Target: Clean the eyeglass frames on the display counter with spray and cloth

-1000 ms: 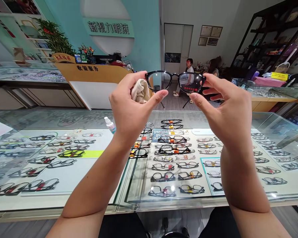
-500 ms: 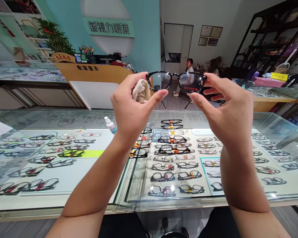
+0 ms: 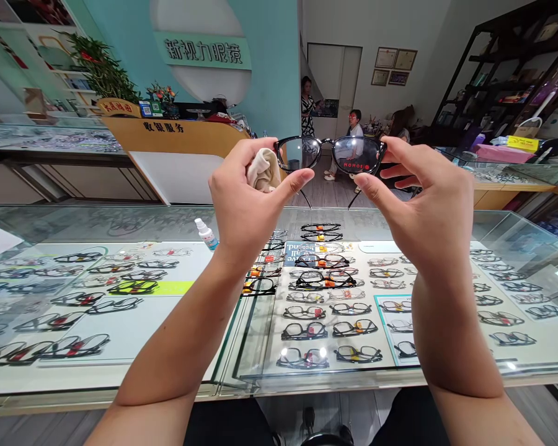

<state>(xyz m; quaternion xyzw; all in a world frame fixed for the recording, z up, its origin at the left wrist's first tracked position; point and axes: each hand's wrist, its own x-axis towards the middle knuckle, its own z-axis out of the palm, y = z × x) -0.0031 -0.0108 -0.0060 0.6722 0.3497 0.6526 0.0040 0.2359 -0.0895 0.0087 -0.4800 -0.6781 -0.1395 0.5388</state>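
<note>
I hold a pair of black-framed glasses (image 3: 330, 153) up at chest height above a glass display counter (image 3: 260, 371). My left hand (image 3: 246, 198) pinches the left lens rim between thumb and forefinger, with a beige cleaning cloth (image 3: 263, 170) tucked in its palm. My right hand (image 3: 423, 204) pinches the right rim, its other fingers spread behind the frame. The right lens carries a red printed label. The temples hang open, pointing down and away from me.
A small white spray bottle (image 3: 207, 234) stands on the counter top. Under the glass lie several rows of spectacle frames (image 3: 325, 310). Beyond are a wooden cashier desk (image 3: 177, 139), a seated person (image 3: 351, 145), a standing person (image 3: 307, 114) in the doorway and dark shelving (image 3: 506, 74) on the right.
The glasses and both hands have sunk very slightly. A standing person has appeared in the doorway at the back.
</note>
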